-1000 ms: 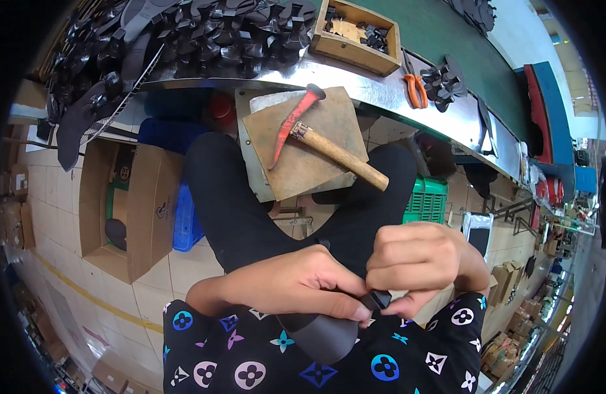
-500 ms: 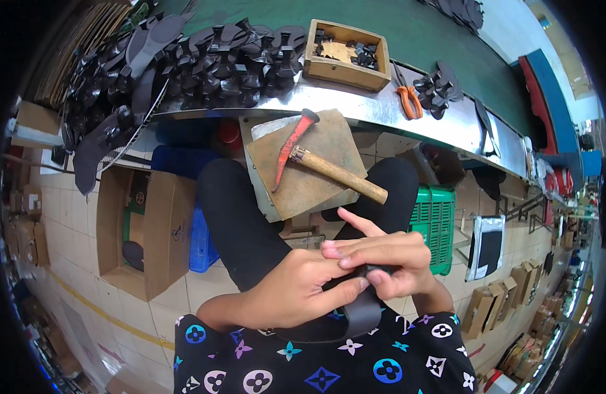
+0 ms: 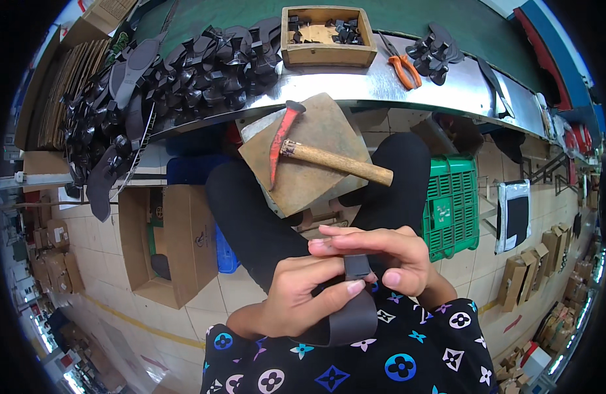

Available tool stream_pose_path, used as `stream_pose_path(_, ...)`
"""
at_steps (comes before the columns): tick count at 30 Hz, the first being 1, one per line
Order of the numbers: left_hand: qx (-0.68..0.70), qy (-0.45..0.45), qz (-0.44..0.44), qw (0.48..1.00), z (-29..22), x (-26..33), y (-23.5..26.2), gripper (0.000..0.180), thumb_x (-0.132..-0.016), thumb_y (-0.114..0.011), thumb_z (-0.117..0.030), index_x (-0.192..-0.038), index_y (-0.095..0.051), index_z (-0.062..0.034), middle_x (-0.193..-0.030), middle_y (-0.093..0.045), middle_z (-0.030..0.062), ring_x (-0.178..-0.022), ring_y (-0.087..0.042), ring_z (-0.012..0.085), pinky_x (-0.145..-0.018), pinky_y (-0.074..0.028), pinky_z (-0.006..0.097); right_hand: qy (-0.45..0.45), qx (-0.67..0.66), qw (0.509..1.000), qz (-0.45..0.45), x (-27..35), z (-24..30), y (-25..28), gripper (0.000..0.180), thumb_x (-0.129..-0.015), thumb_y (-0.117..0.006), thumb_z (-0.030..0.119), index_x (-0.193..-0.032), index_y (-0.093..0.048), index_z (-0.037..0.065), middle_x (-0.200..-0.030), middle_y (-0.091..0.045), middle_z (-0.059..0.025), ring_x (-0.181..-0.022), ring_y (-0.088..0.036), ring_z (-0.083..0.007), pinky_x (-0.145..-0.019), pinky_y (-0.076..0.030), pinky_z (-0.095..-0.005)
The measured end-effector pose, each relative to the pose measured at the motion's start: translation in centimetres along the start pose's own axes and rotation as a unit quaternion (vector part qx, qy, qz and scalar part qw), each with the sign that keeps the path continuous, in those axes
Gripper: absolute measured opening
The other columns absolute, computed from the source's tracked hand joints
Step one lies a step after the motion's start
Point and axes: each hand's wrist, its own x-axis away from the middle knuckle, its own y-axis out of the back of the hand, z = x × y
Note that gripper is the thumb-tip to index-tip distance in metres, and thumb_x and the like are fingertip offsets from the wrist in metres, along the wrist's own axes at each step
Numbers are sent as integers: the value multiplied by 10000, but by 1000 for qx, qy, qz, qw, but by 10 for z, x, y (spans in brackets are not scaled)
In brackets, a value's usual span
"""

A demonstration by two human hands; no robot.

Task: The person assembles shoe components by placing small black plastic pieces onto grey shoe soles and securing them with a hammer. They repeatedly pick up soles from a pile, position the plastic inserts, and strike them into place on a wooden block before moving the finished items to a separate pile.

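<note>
My left hand (image 3: 300,295) is closed around a dark heeled shoe sole (image 3: 352,323), held low in front of my patterned shirt. The block-like heel end (image 3: 357,266) points up between my left thumb and fingers. Over it arches my right hand (image 3: 388,256), its fingers stretched out and its thumb apart. Whether the right fingers touch the heel, I cannot tell. Beyond my hands, a hammer (image 3: 336,164) with a red head and wooden handle lies across a tilted brown board (image 3: 326,121) between my knees.
Heaped black heeled soles (image 3: 217,69) cover the bench's left side. A wooden box (image 3: 329,56) of small black pieces, orange-handled pliers (image 3: 403,71) and more soles (image 3: 437,52) sit to its right. A cardboard box (image 3: 185,243) and a green crate (image 3: 451,210) flank my legs.
My right hand has lifted and opened somewhat, so the heel end now shows. The sole remains in my left hand. The view has shifted slightly.
</note>
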Motion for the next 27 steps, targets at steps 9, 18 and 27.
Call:
stream_pose_path(9, -385, -170, -213, 882, 4, -47, 10, 774, -903, -665, -458, -1420, -437, 72, -1427, -508, 244, -1250, -535, 379, -1033, -418, 447, -121, 73, 979, -149, 35, 9, -7, 249, -904, -725, 132, -1082, -646, -24, -882, -666, -88, -805, -624, -118, -689, -484, -271)
stream_pose_path(18, -247, -89, -116, 958, 24, -71, -8, 711, -936, -610, -288, -1490, -325, 55, -1535, -383, 214, -1335, -485, 356, -1082, -385, 449, -46, 78, 796, -598, 162, -14, 119, 454, -1018, -578, 205, -1369, -448, -53, -1188, -607, -78, -1054, -572, -103, -930, -455, -240)
stream_pose_path(27, -326, -30, -150, 933, 15, -70, -1, 605, -931, -605, -156, -1456, -389, 51, -1493, -434, 211, -1342, -471, 350, -1112, -359, 412, 7, 628, 514, -584, 181, -17, 344, 577, -958, -619, 258, -1412, -419, -37, -1424, -436, -301, -1299, -437, -476, -1082, -375, -475)
